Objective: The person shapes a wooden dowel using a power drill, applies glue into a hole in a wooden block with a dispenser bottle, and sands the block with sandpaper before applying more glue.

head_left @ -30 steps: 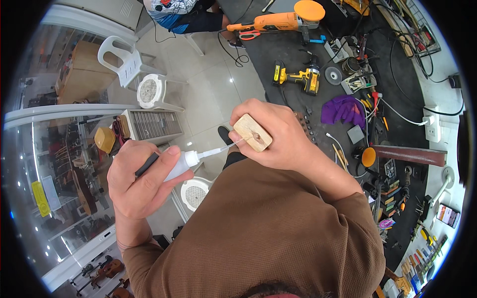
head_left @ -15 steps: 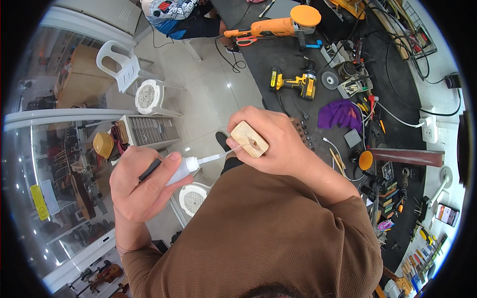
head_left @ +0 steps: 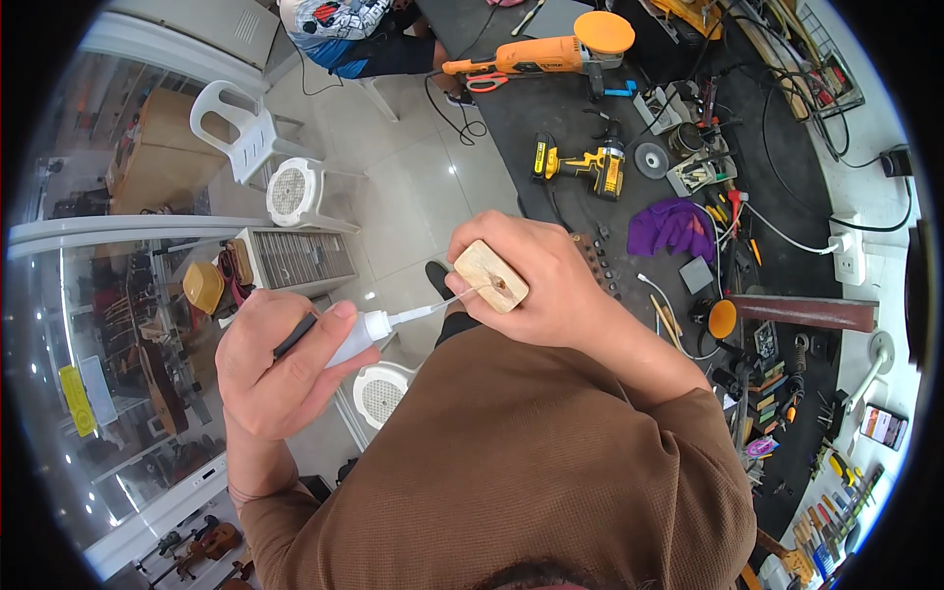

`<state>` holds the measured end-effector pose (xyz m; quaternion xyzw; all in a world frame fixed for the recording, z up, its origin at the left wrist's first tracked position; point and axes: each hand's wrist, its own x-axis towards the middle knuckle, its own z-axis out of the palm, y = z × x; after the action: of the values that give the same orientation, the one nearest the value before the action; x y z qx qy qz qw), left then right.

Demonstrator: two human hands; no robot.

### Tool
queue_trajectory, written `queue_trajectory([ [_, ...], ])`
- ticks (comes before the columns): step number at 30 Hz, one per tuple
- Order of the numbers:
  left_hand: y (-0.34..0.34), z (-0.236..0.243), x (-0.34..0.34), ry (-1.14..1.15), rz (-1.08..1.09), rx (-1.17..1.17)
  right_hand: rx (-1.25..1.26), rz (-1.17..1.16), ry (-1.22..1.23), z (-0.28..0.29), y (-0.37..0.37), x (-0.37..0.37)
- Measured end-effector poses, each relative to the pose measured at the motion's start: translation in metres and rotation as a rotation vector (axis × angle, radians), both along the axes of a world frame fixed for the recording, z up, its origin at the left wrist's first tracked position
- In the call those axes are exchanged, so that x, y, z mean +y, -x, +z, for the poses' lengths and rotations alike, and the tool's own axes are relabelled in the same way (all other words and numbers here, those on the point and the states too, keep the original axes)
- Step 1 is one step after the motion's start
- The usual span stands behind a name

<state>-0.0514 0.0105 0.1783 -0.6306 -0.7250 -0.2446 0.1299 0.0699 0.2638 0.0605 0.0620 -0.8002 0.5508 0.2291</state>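
Note:
My left hand (head_left: 270, 379) is closed around a small white squeeze bottle (head_left: 366, 332) with a long thin nozzle. A dark slim piece (head_left: 294, 335), its kind unclear, is also tucked between that hand's fingers. In front of my chest, my right hand (head_left: 556, 280) grips a pale wooden block (head_left: 482, 268) with rounded corners. The block's end has a small dark hole. The fine nozzle tip reaches the block's face beside this hole; whether it touches is too fine to tell.
On the dark workbench (head_left: 629, 231) to my right lie a yellow cordless drill (head_left: 590, 167), an orange polisher (head_left: 541, 54), a purple cloth (head_left: 674, 228) and many hand tools. White plastic chairs (head_left: 241, 128) and stools stand at left. Another person (head_left: 364, 49) sits at the far side.
Almost nothing differs. Both hands, with the bottle and the wooden block, have shifted very slightly to the left.

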Motion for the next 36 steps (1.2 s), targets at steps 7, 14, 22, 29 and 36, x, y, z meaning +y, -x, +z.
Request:
queue_trajectory([
  [7, 0.0, 0.001, 0.001, 0.001, 0.014, 0.004, -0.006, 0.001, 0.006, 0.0, 0.0, 0.002],
  [14, -0.002, 0.001, 0.001, 0.014, 0.019, 0.01, 0.006, 0.007, 0.019, 0.0, -0.001, 0.003],
  [22, -0.002, 0.001, 0.002, 0.011, 0.068, -0.023, 0.012, -0.001, 0.023, 0.001, -0.002, 0.003],
  [29, 0.027, -0.044, -0.011, -0.141, 0.184, -0.662, 0.034, -0.039, 0.006, 0.002, -0.004, 0.003],
  [36, 0.071, -0.174, 0.018, -0.455, 0.062, -1.544, -0.028, -0.099, 0.016, 0.006, -0.008, 0.004],
])
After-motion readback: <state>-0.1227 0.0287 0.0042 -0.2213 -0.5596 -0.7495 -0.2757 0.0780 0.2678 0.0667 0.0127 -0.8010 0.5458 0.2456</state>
